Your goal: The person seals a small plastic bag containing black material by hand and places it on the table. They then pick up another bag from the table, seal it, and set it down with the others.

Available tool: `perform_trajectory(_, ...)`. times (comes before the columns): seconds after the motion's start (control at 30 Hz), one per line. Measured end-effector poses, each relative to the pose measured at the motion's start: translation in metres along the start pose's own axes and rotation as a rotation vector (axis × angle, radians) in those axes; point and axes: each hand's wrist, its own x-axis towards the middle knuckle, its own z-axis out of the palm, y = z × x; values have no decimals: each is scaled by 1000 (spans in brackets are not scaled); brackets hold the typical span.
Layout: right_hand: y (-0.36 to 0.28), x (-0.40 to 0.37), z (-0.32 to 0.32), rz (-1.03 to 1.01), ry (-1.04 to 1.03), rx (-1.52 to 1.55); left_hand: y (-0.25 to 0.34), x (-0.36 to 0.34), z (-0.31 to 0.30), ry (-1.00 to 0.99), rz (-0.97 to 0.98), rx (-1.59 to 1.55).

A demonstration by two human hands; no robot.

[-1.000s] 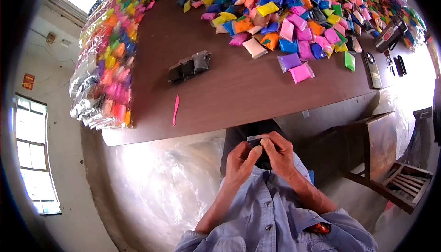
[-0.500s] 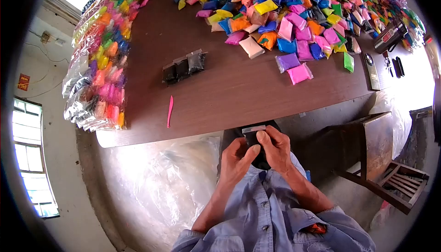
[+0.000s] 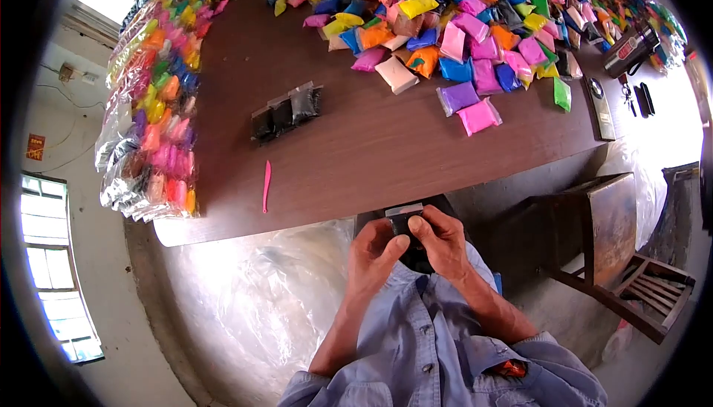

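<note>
Over my lap, just off the table's front edge, both hands grip a small black packet (image 3: 403, 215) with a clear top strip. My left hand (image 3: 375, 255) closes on its left side, thumb pressed near the lower edge. My right hand (image 3: 442, 243) pinches the right side, its thumb on the front face. Fingers behind the packet are hidden. On the table ahead lie several black packets (image 3: 286, 113) side by side in a row. A pink plastic tool (image 3: 267, 186), slim like a small knife, rests nearer the edge.
Colourful packets (image 3: 453, 36) form a big heap across the back of the brown table (image 3: 349, 143). Clear bags of coloured packets (image 3: 160, 125) line the left side. A dark flask (image 3: 631, 49) and a phone-like object (image 3: 600, 108) are at right. A wooden chair (image 3: 613, 243) stands right; plastic sheeting (image 3: 260, 288) lies left.
The view has shifted slightly, so the table's things appear a little further left. Both hands still hold the black packet, with only a small shift of the fingers.
</note>
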Motion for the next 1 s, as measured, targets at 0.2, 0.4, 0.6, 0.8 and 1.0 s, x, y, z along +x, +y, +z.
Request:
perform_trajectory(0.2, -7, 1, 5, -4, 90, -15, -5, 6, -9, -95, -75, 115)
perform_trajectory(0.4, -6, -2, -5, 116, -14, 67, -9, 8, -14, -100, -5, 247)
perform_trajectory(0.6, -8, -2, -1, 98, 26, 58, -1, 7, -6, -100, -69, 107)
perform_trajectory(0.8, -5, -5, 0, 143, 26, 152, -7, 9, -11, -89, -76, 211)
perform_trajectory(1.0, 5, -4, -9, 46, 2, 66, -1, 8, -7, -77, 13, 203)
